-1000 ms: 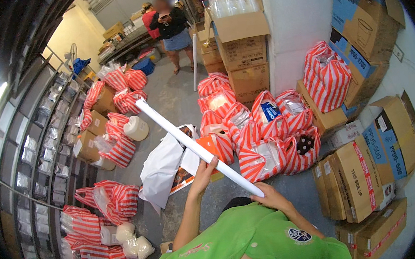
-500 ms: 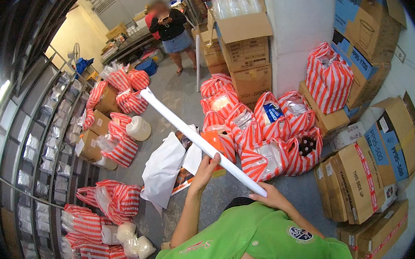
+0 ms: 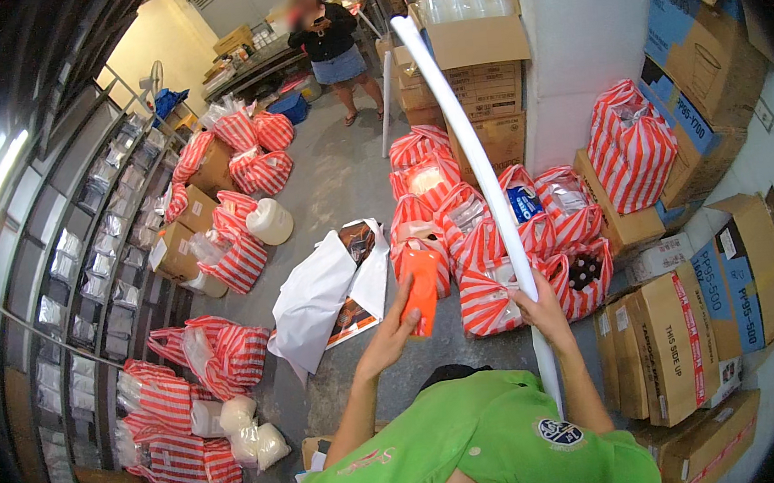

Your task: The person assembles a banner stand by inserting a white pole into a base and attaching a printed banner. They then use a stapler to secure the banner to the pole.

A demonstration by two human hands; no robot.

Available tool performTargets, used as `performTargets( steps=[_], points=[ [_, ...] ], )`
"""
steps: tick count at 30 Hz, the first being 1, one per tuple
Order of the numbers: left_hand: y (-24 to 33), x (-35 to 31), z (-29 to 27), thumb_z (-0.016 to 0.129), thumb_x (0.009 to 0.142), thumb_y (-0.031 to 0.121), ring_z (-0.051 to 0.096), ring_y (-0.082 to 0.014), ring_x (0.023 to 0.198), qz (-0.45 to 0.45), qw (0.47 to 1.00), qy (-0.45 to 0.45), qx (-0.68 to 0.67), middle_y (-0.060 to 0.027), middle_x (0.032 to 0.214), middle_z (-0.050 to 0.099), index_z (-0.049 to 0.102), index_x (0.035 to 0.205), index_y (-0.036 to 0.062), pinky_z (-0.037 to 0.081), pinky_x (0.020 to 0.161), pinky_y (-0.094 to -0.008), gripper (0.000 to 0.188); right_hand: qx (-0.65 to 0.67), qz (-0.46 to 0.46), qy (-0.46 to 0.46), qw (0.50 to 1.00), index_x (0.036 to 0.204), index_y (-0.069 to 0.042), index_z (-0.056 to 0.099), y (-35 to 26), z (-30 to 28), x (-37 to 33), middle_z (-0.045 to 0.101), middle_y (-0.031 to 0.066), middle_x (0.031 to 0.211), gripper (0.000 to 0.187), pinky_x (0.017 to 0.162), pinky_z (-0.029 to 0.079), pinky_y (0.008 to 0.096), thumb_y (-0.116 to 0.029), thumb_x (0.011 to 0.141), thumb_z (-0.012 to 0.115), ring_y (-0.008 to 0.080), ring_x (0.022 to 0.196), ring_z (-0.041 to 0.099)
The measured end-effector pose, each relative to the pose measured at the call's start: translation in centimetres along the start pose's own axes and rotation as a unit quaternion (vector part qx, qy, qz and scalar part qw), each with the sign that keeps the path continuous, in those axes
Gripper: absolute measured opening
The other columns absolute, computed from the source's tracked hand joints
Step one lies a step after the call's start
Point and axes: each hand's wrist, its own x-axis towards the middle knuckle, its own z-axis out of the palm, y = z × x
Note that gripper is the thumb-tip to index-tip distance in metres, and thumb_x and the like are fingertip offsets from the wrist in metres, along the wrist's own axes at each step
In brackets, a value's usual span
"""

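White roll [image 3: 492,195] slants up from the person's right hand [image 3: 547,314], fingers wrapped around its lower part; likely light, smooth, easily creased, best held mid-length. Left hand [image 3: 388,338], fingers closed, grips a flat orange piece [image 3: 421,286]. Striped bags [image 3: 488,314] stand beyond.

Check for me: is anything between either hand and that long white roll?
Nothing visible for the right hand: it grips the white roll. The left hand is apart from it, holding an orange item on the side toward the roll.
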Motion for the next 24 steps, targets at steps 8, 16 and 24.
performTargets(
  steps=[8,16,24],
  points=[
    [-0.2,-1.2,1.8,0.052,0.102,0.035,0.039,-0.0237,0.140,-0.079,0.982,-0.013,-0.172,-0.0172,0.155,0.037,0.015,0.156,0.0016,0.028,0.115,-0.0337,0.074,0.137,0.048,-0.026,0.989,0.113,-0.007,0.051,0.6,0.7,1.3,0.043,-0.0039,0.063,0.030,0.040,0.028,0.0203,-0.034,0.100,0.052,0.0044,0.045,0.035],
    [0.9,-1.8,3.8,0.061,0.097,0.043,0.055,-0.0208,0.125,-0.120,0.984,-0.009,-0.135,-0.0156,0.134,0.061,0.052,0.139,-0.0019,0.040,0.107,-0.0339,0.063,0.093,0.080,-0.055,0.991,0.115,-0.009,0.048,0.7,1.8,0.2,0.047,-0.0026,0.066,0.028,0.042,0.030,0.0213,-0.032,0.099,0.055,0.0049,0.048,0.040],
    [1.6,-1.8,3.6,0.062,0.096,0.042,0.059,-0.0207,0.119,-0.109,0.986,-0.021,-0.122,-0.0155,0.129,0.064,0.056,0.136,-0.0001,0.044,0.102,-0.0351,0.058,0.091,0.070,-0.074,0.991,0.110,-0.009,0.044,0.3,2.2,-0.3,0.046,-0.0003,0.066,0.022,0.044,0.032,0.0219,-0.028,0.100,0.048,0.0077,0.048,0.040]
  ],
)
